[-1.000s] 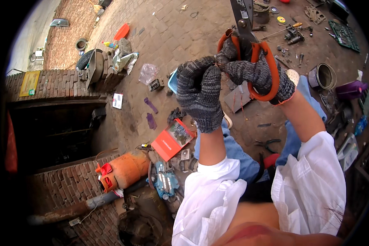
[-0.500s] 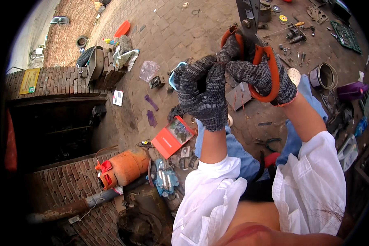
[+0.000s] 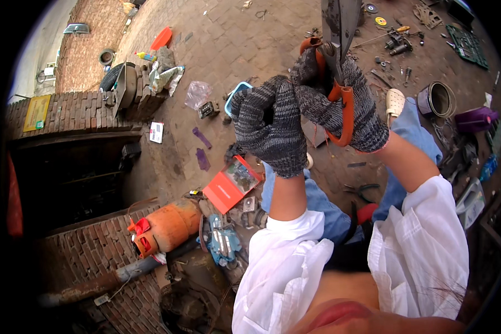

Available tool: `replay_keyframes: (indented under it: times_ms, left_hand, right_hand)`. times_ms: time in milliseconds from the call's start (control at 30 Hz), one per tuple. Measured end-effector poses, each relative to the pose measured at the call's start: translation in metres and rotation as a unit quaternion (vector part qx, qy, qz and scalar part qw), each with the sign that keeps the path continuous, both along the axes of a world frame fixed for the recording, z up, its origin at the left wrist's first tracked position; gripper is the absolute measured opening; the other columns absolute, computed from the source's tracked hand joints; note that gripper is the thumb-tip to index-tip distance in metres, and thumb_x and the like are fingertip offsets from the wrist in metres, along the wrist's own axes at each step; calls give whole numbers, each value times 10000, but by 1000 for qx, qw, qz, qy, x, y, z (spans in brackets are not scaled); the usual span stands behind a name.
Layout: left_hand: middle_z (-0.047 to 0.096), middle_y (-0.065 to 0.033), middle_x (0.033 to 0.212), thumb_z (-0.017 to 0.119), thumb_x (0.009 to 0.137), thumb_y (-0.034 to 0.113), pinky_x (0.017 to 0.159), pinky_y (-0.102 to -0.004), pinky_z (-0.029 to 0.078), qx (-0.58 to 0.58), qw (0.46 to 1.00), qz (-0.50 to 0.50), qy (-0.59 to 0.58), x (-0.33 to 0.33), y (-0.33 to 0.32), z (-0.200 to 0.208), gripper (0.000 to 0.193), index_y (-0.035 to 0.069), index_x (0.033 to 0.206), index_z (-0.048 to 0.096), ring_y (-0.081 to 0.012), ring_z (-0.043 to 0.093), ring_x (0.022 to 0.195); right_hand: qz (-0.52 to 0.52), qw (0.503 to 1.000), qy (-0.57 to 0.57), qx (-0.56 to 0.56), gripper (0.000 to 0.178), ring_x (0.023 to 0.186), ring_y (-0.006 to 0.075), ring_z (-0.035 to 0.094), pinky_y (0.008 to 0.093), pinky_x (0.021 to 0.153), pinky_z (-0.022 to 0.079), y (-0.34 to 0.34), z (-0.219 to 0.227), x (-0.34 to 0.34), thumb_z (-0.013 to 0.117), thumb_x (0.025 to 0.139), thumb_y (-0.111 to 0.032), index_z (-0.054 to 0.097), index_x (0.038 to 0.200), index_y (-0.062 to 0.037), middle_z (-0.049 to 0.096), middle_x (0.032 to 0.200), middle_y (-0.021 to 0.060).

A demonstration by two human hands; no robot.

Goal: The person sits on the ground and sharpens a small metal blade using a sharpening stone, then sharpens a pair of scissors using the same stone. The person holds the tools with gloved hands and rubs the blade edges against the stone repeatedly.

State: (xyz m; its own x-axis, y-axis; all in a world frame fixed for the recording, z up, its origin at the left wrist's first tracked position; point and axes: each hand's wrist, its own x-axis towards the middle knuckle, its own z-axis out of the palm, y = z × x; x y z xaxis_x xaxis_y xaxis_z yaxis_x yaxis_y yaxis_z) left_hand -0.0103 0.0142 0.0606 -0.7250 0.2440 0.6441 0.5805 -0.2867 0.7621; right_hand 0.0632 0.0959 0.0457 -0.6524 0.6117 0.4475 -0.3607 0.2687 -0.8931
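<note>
In my right hand (image 3: 353, 108) is a pair of large scissors (image 3: 342, 28) with dark blades and orange looped handles. The blades point up past the top edge of the view, and my gloved fingers pass through the loops. Close beside it, my left hand (image 3: 270, 122) is closed in a pinch, thumb and fingertips together. A thin reddish wire or thread hangs below the hands; whether my left fingers hold it is hidden. Both hands wear grey-black knitted gloves, and their fingertips nearly meet.
Below the hands lie an open red box (image 3: 228, 189) and pliers (image 3: 367, 192). An orange gas cylinder (image 3: 172, 225) is at lower left. Toward the right are a metal can (image 3: 435, 100), a purple container (image 3: 476, 119), a green tool case (image 3: 466, 47) and scattered machine parts (image 3: 398, 43).
The scissor handles have come closer together, and the blades have turned slightly. My right hand has shifted a little left and down toward my left hand, which stays pinched.
</note>
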Motion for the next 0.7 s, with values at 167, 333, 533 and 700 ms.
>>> replay_keyframes:
  times_ms: [167, 333, 533, 700]
  left_hand:
    - [579, -49, 720, 574, 738, -37, 494, -196, 380, -48, 994, -32, -90, 0, 1, 4, 126, -1, 857, 596, -75, 478, 570]
    - [576, -80, 833, 520, 745, -49, 490, -194, 389, -124, 990, -66, -19, -11, -7, 0, 236, 50, 943, 600, -103, 510, 624]
    - [565, -104, 899, 538, 740, -28, 555, -198, 429, -69, 992, 15, 109, -22, -16, -2, 255, 54, 975, 593, -139, 543, 700]
    - [599, -101, 894, 558, 775, 38, 670, -232, 458, 42, 995, -28, -90, -5, -11, 10, 188, -34, 946, 585, -134, 560, 806]
  right_hand:
    - [-25, 998, -48, 11, 391, 930, 292, 503, 367, 821, 401, 1, 5, 1, 551, 771, -173, 451, 1096, 21, 519, 1005, 162]
    - [-22, 999, -48, 3, 404, 945, 187, 501, 301, 828, 414, 3, 2, 2, 586, 758, -83, 448, 1129, -4, 523, 1027, 95]
    - [120, 987, -48, -95, 479, 968, 129, 497, 264, 839, 409, 7, 24, 10, 594, 768, -56, 396, 1203, -23, 527, 1054, 49]
    - [142, 986, 14, -86, 490, 1006, 160, 478, 288, 880, 378, 9, 10, 15, 566, 788, -125, 373, 1225, -17, 495, 1109, 81]
